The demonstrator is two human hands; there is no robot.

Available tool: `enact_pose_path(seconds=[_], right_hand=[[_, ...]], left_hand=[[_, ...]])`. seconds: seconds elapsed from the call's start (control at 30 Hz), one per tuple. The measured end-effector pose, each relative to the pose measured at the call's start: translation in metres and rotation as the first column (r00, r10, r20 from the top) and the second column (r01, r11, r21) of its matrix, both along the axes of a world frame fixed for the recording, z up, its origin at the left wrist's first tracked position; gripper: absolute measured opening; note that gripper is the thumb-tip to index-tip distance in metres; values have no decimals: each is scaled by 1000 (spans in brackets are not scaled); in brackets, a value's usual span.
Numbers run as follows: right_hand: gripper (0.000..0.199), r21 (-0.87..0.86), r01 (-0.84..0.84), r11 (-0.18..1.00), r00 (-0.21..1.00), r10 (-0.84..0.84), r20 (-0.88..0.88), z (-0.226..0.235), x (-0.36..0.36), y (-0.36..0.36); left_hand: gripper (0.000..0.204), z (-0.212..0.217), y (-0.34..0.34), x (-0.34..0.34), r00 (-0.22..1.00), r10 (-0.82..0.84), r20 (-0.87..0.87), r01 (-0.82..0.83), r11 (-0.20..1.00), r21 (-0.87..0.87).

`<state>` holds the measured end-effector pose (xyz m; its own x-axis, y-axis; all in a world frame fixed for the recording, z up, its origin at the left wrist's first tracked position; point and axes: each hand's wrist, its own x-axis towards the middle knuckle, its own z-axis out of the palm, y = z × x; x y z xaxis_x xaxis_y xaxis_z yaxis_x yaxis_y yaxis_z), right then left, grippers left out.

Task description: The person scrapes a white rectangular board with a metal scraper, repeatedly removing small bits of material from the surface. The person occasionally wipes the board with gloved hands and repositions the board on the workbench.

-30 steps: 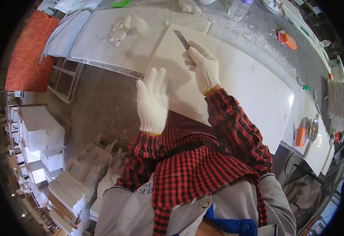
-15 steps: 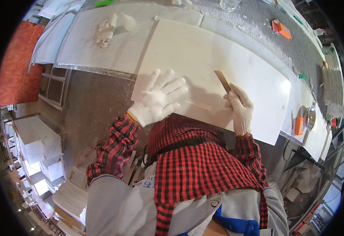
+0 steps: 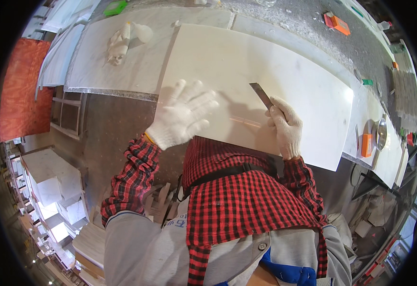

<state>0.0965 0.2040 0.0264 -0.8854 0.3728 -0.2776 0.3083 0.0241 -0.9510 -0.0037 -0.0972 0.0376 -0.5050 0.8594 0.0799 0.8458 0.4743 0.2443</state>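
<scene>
A stone workshop — pale slab [image 3: 227, 62] on a dusty bench [image 3: 289, 21], stacked sheets [image 3: 407, 102] nearby.

Brown floor [image 3: 120, 138] shows between the surface [image 3: 89, 66] and pale blocks [image 3: 51, 183] piled at left. Above them, a mottled orange-red panel [image 3: 25, 90] is just beside bluish-white sheets [image 3: 60, 57]. Layered pale slabs [image 3: 407, 105] fill the far right; bluish light brightens the lower right.
</scene>
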Motion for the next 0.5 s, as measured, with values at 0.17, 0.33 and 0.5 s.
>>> enact_pose_path(seconds=[0.17,0.33,0.5], right_hand=[[29,-4,-8,1000,1000,8,2,-2,2,1],[30,-9,-19,1000,1000,19,-1,2,1,-3],[33,27,-50,998,997,48,61,14,2,-8]], left_hand=[[55,-10,16,-7,999,-25,-25,25,1000,-14],[54,-12,-3,-43,969,191,-157,-181,981,75],[50,8,-14,-39,977,201,-65,-193,975,109]])
